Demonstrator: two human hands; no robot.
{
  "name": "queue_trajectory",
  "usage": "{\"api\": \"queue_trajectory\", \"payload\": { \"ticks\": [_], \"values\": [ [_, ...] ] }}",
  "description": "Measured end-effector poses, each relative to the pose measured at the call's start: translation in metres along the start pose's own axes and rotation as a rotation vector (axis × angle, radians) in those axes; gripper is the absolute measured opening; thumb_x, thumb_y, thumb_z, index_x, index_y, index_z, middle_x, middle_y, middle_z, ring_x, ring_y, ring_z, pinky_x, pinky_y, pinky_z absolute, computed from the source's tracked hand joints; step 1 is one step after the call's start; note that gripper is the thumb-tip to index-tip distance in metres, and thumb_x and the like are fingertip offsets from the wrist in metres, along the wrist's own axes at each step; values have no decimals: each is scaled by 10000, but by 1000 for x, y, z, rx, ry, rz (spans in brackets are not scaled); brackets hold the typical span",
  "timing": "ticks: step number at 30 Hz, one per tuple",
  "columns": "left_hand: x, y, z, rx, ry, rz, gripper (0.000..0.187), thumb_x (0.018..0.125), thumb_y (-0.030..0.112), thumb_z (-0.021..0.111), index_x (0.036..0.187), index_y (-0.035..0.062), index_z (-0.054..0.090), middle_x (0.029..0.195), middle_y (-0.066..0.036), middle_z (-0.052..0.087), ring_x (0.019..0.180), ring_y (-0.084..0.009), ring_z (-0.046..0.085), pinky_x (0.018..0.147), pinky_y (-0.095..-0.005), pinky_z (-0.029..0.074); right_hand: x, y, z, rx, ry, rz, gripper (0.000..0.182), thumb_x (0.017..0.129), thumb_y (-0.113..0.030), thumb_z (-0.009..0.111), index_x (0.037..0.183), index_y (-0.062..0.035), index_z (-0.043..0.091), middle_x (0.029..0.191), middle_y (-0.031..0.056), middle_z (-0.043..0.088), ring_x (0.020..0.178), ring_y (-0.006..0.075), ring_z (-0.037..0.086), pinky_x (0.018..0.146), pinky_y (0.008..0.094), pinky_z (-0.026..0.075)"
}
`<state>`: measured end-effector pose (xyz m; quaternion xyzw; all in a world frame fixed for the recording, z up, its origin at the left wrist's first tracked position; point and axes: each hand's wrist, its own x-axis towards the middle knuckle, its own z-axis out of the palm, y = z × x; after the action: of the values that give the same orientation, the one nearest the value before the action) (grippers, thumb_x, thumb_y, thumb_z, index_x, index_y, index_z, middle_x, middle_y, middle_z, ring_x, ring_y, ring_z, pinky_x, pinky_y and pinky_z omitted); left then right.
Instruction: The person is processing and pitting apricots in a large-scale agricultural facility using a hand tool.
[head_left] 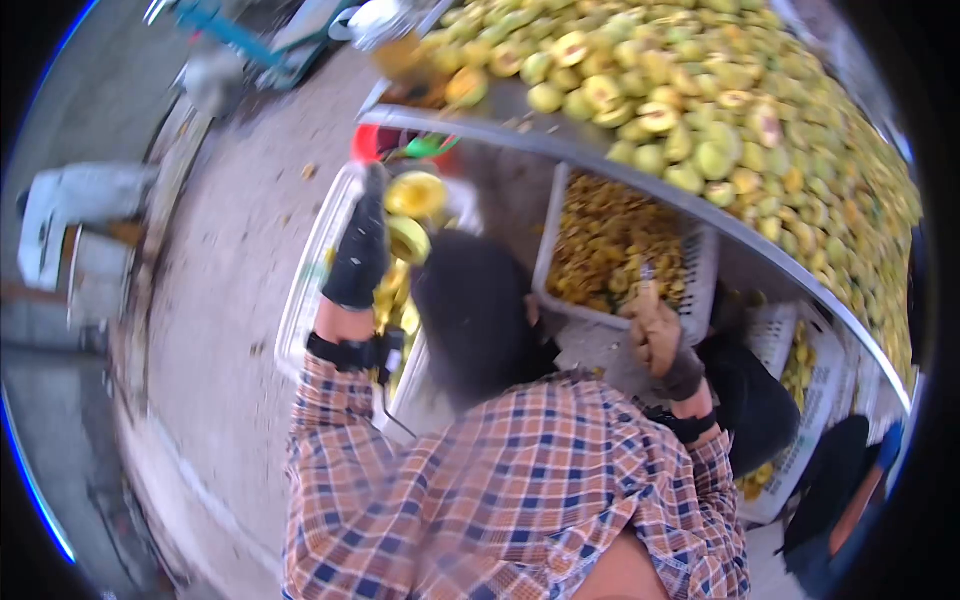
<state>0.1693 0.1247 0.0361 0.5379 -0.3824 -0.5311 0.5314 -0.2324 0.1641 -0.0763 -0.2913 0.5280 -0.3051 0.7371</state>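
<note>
My left hand [362, 240], in a black glove, reaches over a white crate [310, 275], its fingers stretched out and blurred. Right beside its palm are two hollowed yellow-green fruit halves, an upper half [417, 195] and a lower half [408, 240]. More halves lie in that crate below. My right hand [656, 338] is closed around a short tool with a metal tip [647, 271], which points away from me. That hand is at the near edge of a white basket [703, 270] of small yellow-brown pieces [610, 235].
A metal-edged table [640, 180] heaped with halved fruit [690, 110] curves across the far side. A red container [368, 143] and a clear jar [385, 35] are near its left end. More crates [800, 440] and another person [850, 490] are at right.
</note>
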Motion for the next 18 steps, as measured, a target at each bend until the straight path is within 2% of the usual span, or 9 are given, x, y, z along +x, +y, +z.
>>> {"api": "queue_trajectory", "payload": {
  "ticks": [4,6,7,10,12,14,16,17,18],
  "values": [
    [-57,20,-106,672,238,96,706,1029,546,282,949,-9,712,1005,-116,717,960,-188,648,965,-348,440,4,2,-4,-32,7,59,266,992,-326,504,1015,-70,573,603,-40,381,397,49,288,351,220,221],
    [-80,32,-133,816,275,123,714,1028,540,288,922,-24,713,992,-142,719,967,-215,654,988,-366,426,5,3,0,-23,-3,57,268,994,-330,502,1006,-71,570,602,-44,377,393,46,285,351,218,217],
    [-87,35,-145,809,258,144,595,1053,430,318,988,-22,699,1000,-156,713,1000,-233,649,979,-367,445,4,1,3,-23,-1,58,271,995,-333,501,1002,-71,569,602,-45,376,393,45,285,351,217,215],
    [-87,51,-102,845,378,248,544,1038,388,418,905,-53,709,901,-123,724,882,-199,645,937,-340,429,2,-9,13,-70,-29,5,291,1002,-335,492,1041,-61,581,603,-43,390,394,51,303,350,219,234],
    [-57,50,-75,826,210,300,477,1033,336,432,935,-44,701,927,-120,723,893,-200,654,904,-339,459,-2,-13,8,-96,-30,-154,311,1002,-346,496,1070,-57,587,606,-39,399,395,57,315,351,221,249],
    [-6,40,-51,711,-21,265,411,1024,294,451,974,-34,694,957,-118,720,912,-202,661,894,-337,476,-5,-31,9,154,-58,-2,336,1002,-359,505,1103,-52,600,613,-36,427,397,62,334,353,224,271],
    [46,38,6,973,-364,568,290,984,215,511,1000,-16,686,979,-125,712,932,-228,667,887,-335,490,-19,-46,12,17,-10,-94,307,1015,-323,497,1119,-43,570,658,-47,450,450,43,377,385,202,280],
    [68,28,39,825,-394,530,183,924,128,569,980,-1,685,961,-136,702,930,-273,664,866,-351,501,-21,-51,11,46,-20,-125,308,1013,-318,500,1129,-42,568,659,-44,456,448,47,388,385,204,283],
    [90,18,68,997,-445,688,145,893,113,608,958,15,692,946,-144,694,903,-322,659,851,-384,511,-21,-52,10,67,-40,-144,309,1011,-314,503,1138,-40,567,660,-42,462,447,52,398,384,205,287]
  ]
}}
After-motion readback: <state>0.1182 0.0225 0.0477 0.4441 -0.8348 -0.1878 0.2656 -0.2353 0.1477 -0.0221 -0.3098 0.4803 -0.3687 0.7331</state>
